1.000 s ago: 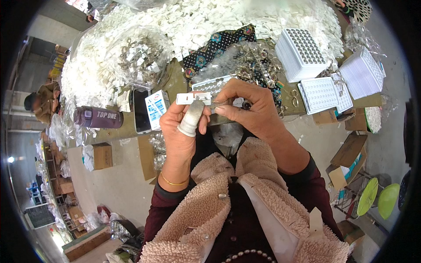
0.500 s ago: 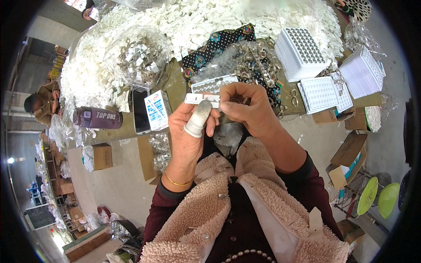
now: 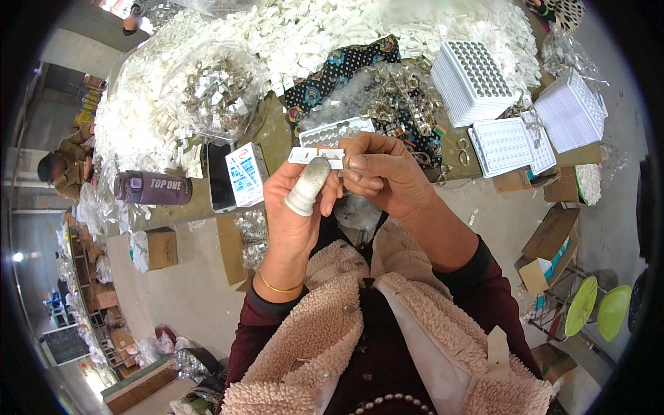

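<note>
Hands meet close in front of the chest: the left hand [image 3: 294, 207], its thumb in a pale rubber cot, pinches a small white card [image 3: 316, 156] from below, fingers curled shut around it. The right hand [image 3: 384, 173] grips the card's right end with bent fingertips. Just beyond lie a white tray [image 3: 325, 131], a patterned cloth [image 3: 346, 66] and a phone [image 3: 221, 176] to the left.
</note>
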Demonstrator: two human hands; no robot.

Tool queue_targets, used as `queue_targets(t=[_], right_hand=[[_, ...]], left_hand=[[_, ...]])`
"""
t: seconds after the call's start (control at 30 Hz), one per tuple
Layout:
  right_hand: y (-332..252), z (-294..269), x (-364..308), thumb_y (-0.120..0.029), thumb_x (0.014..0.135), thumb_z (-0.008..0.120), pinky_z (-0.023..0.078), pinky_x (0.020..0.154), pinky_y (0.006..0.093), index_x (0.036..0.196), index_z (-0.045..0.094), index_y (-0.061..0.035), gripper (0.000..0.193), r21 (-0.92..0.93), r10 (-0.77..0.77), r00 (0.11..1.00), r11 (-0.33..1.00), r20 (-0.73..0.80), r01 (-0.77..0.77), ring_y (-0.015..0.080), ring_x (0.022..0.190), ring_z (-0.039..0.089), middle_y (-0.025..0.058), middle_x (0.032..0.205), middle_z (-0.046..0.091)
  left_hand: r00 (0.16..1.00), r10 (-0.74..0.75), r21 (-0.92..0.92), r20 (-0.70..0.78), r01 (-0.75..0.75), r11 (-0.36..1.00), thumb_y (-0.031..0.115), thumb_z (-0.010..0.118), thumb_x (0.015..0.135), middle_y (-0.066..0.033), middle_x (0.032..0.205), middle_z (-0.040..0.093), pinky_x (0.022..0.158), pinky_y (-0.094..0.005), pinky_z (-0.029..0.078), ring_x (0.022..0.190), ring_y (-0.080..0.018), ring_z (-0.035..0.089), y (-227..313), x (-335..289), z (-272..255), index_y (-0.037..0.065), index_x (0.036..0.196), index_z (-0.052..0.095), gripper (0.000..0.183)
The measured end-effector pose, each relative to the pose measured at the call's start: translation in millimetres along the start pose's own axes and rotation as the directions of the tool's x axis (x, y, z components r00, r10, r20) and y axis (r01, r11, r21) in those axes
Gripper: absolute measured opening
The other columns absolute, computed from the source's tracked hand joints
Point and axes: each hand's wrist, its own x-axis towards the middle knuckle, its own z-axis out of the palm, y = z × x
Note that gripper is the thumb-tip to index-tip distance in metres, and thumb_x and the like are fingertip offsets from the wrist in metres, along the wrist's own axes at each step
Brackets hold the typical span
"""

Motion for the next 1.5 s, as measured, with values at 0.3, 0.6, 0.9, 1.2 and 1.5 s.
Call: queue_targets(t=[0.3,0.6,0.9,1.2,1.5], right_hand=[[4.8,-0.7,-1.6,-0.005,0.091,0.066,0.034,0.048,0.0215,0.088,0.066,0.0018,0.008,-0.104,-0.122,0.991,0.988,-0.046,0.117,0.0043,0.054,0.045,0.0058,0.079,0.059],[-14.0,12.9,-8.8,-0.003,0.084,0.072,0.039,0.054,0.0246,0.088,0.067,0.0008,0.007,-0.786,-0.418,0.908,0.556,0.017,0.271,0.0065,0.063,0.051,0.0049,0.090,0.065],[-12.5,14.8,5.1,-0.004,0.069,0.074,0.048,0.060,0.0338,0.091,0.061,-0.0053,0.026,-0.721,-0.491,0.528,-0.503,0.693,0.477,0.0245,0.073,0.063,0.0081,0.089,0.062],[-5.2,19.7,5.8,0.002,0.071,0.071,0.047,0.057,0.0337,0.085,0.059,-0.0060,0.020,-0.838,-0.575,0.618,-0.275,0.536,0.472,0.0226,0.065,0.060,0.0050,0.076,0.059],[-6.4,19.7,-0.5,0.004,0.073,0.068,0.043,0.051,0.0319,0.079,0.055,-0.0059,0.017,-0.910,-0.514,0.762,-0.107,0.395,0.400,0.0223,0.056,0.053,0.0067,0.069,0.053]], left_hand=[[0.998,0.041,0.034,-0.049,-0.039,0.999,0.012,0.063,0.097,-0.0104,0.081,0.068,0.060,-0.0239,0.047,0.055,-0.0099,0.053,0.2,-1.1,-2.3,-0.007,0.115,0.063,0.026],[0.985,0.162,0.141,-0.057,-0.153,0.978,0.013,0.064,0.096,-0.0122,0.086,0.069,0.064,-0.0254,0.049,0.058,-0.0109,0.056,2.9,-0.5,0.7,-0.007,0.121,0.059,0.033],[0.991,0.111,0.137,-0.069,-0.100,0.985,0.015,0.066,0.095,-0.0140,0.087,0.069,0.058,-0.0229,0.046,0.057,-0.0126,0.056,4.5,-3.2,2.7,-0.007,0.118,0.062,0.032],[0.964,0.247,0.356,-0.095,-0.199,0.913,0.012,0.068,0.093,-0.0119,0.085,0.069,0.051,-0.0205,0.045,0.058,-0.0107,0.058,-1.1,-5.8,9.8,-0.007,0.117,0.063,0.031],[0.978,0.199,0.371,-0.062,-0.163,0.914,0.001,0.065,0.092,-0.0105,0.091,0.071,0.053,-0.0181,0.047,0.064,-0.0057,0.060,1.0,-5.2,2.1,-0.004,0.119,0.062,0.027]])
